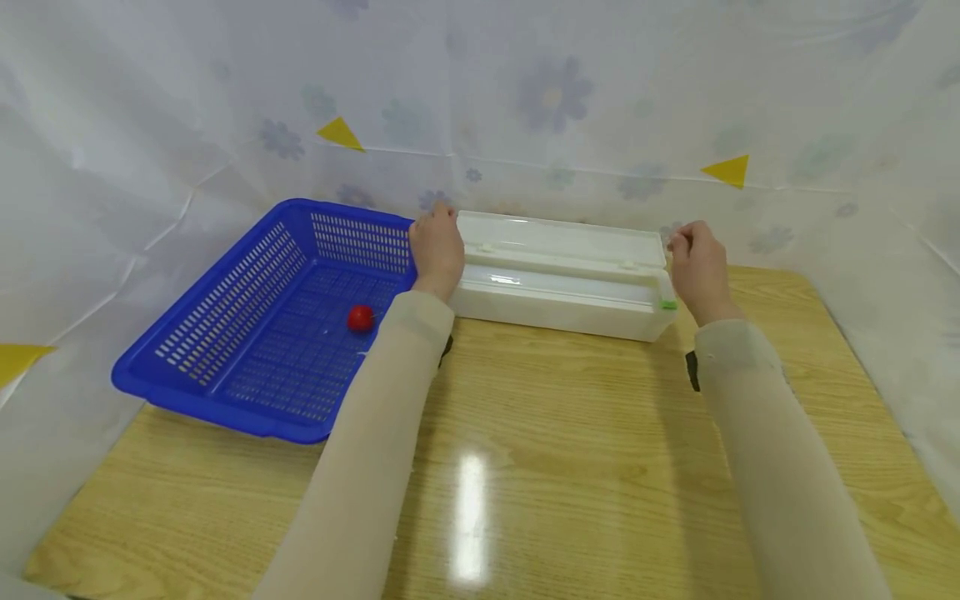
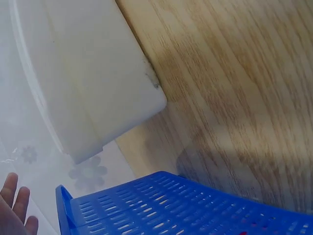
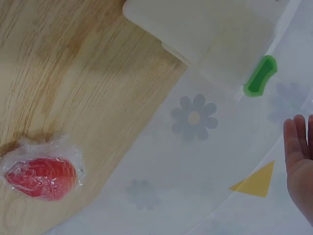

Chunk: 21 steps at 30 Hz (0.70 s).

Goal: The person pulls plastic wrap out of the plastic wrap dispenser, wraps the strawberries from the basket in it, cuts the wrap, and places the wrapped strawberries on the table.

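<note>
A white cling-film dispenser [image 1: 555,310] stands along the back of the table, its lid [image 1: 562,237] raised and the pale roll showing inside. My left hand [image 1: 438,250] is at the dispenser's left end, near the lid's corner. In the left wrist view, the left fingers [image 2: 20,203] are loosely bent, apart from the box. Beyond the right end is my right hand [image 1: 699,271]; its fingers [image 3: 295,142] look relaxed and apart from the box in the right wrist view. A green slider [image 3: 260,77] sits on that end. Whether clear film spans the hands, I cannot tell.
A blue slotted basket [image 1: 225,417] at the left holds a small red round fruit [image 1: 360,318]. A red item wrapped in clear film [image 3: 44,176] lies on the wooden table [image 1: 570,467], right of the dispenser. A flowered curtain [image 1: 615,100] hangs behind.
</note>
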Each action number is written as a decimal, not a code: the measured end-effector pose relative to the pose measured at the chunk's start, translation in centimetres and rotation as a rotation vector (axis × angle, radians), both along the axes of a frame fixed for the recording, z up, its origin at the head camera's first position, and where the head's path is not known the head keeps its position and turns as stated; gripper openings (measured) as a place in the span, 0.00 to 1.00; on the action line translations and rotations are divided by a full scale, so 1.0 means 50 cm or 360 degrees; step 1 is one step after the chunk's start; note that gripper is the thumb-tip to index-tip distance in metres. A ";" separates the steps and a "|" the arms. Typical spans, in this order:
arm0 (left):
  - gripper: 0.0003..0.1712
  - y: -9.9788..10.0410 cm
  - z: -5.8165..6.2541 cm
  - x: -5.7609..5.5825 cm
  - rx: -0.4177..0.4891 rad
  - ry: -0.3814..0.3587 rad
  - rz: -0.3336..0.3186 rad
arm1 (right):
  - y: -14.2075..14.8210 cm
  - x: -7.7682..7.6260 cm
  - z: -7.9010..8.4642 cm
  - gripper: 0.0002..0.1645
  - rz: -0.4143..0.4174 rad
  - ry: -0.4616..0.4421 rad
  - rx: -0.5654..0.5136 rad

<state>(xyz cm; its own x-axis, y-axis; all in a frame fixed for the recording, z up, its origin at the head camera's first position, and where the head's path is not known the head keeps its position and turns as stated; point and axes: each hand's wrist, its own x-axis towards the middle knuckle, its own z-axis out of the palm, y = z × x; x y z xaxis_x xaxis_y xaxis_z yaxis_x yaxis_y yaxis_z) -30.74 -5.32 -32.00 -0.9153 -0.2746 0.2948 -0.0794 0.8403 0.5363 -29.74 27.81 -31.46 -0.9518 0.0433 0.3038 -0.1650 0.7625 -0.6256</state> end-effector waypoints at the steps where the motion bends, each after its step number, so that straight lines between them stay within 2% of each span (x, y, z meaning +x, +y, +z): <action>1: 0.17 0.001 0.000 0.000 0.0065 0.0007 -0.0016 | -0.001 0.000 0.001 0.25 -0.0009 -0.0026 -0.0026; 4: 0.16 0.001 0.001 -0.002 0.0216 0.0029 -0.0045 | -0.002 0.000 0.006 0.28 -0.0026 -0.0100 -0.0086; 11: 0.14 -0.001 0.004 -0.008 0.0322 0.0039 -0.0071 | -0.003 0.003 0.018 0.25 -0.0003 -0.0179 -0.0216; 15: 0.13 -0.002 0.007 -0.010 0.0416 0.0040 -0.0079 | -0.006 0.008 0.022 0.19 0.0027 -0.0179 -0.0280; 21: 0.12 0.001 0.012 -0.008 0.0522 0.0064 -0.0054 | -0.010 0.012 0.025 0.14 0.0028 -0.0083 -0.0330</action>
<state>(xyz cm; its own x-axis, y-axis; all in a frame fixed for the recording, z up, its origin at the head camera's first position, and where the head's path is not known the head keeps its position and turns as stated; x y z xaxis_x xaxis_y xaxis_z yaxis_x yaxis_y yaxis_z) -31.17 -5.29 -31.38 -0.9149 -0.3304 0.2319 -0.0276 0.6243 0.7807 -29.14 27.29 -30.19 -0.9670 0.0831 0.2406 -0.1406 0.6136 -0.7770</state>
